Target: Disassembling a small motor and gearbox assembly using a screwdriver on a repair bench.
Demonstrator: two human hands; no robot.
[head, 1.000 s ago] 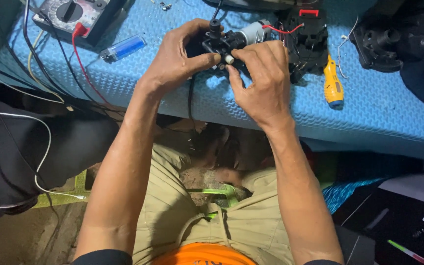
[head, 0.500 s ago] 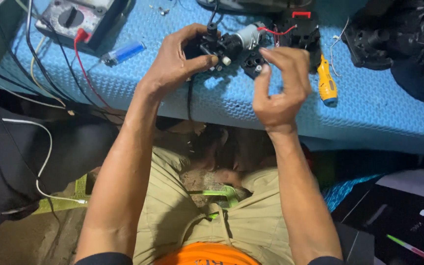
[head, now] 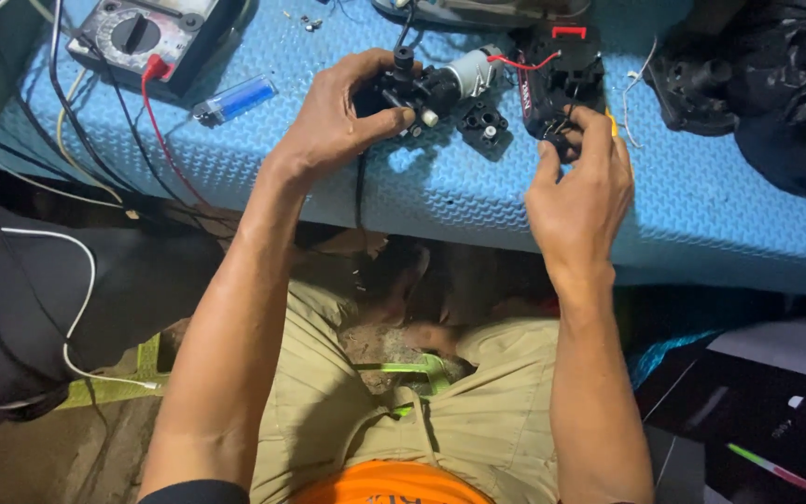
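Observation:
My left hand (head: 340, 119) grips a small black pump body with a silver motor (head: 440, 86) over the blue foam mat (head: 720, 215). A red wire (head: 524, 63) runs from the motor to a black plastic housing (head: 562, 79) lying on the mat. My right hand (head: 582, 182) is at the lower edge of that housing, thumb and fingers pinched on a small part there. A small black cover piece (head: 483, 121) lies between the two hands. What sits under my right fingertips is hidden.
An analog multimeter (head: 146, 35) with a red lead (head: 165, 140) sits at the back left, a blue lighter (head: 235, 99) beside it. Black plastic bags and parts (head: 767, 84) crowd the right. Cables hang off the left edge. My knees are below the mat.
My right hand let go of the pump and moved right, onto the black housing. The left hand kept its hold on the pump.

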